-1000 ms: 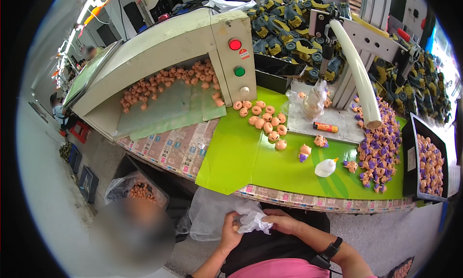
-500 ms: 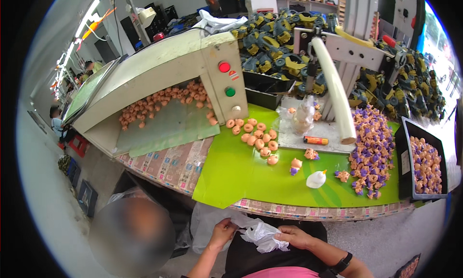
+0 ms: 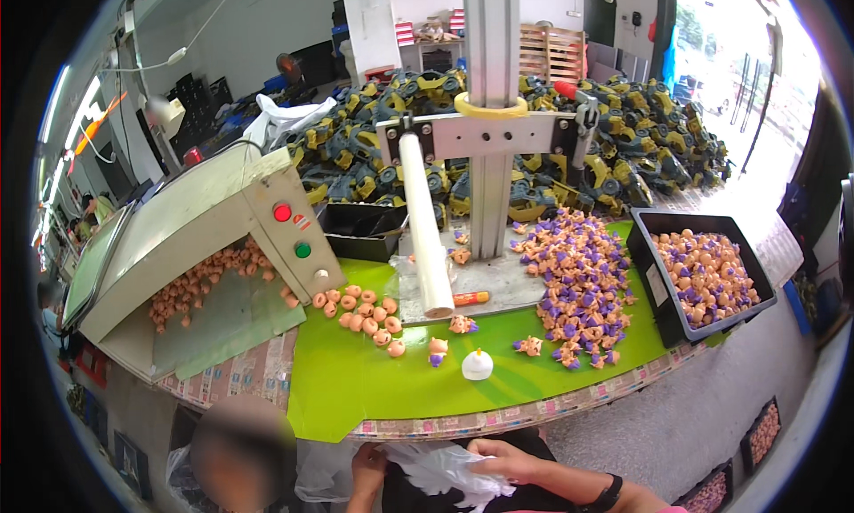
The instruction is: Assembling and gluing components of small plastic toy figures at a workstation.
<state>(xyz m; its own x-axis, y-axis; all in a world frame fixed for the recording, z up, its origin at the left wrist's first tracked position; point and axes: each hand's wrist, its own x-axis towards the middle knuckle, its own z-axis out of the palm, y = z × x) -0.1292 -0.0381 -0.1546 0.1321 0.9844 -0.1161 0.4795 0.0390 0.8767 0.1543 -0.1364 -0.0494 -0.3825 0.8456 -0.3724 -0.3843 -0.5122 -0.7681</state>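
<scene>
A crumpled, translucent white plastic bag (image 3: 438, 474) is stretched between my hands, below the table's front edge. My left hand (image 3: 367, 465) is closed on one end of it, its fingers partly hidden. My right hand (image 3: 505, 460) pinches the other end between thumb and fingers. On the green mat (image 3: 334, 393) beyond them stands a small white bottle with a yellow tip (image 3: 477, 364). Left of it is a small upright figure with a purple body (image 3: 438, 350). Loose round peach-coloured heads (image 3: 367, 324) lie farther left.
A beige machine (image 3: 205, 197) with red and green buttons stands at left, peach heads inside. A metal press stand (image 3: 489, 193) with a white lever rises mid-table. Right are a heap of purple-and-peach figures (image 3: 583, 291) and a full black bin (image 3: 660, 292). A blurred person is near lower left.
The view has swung to the right, so the table and press sit farther left. My hands have pulled the bag out longer and flatter. Both hands keep hold of it.
</scene>
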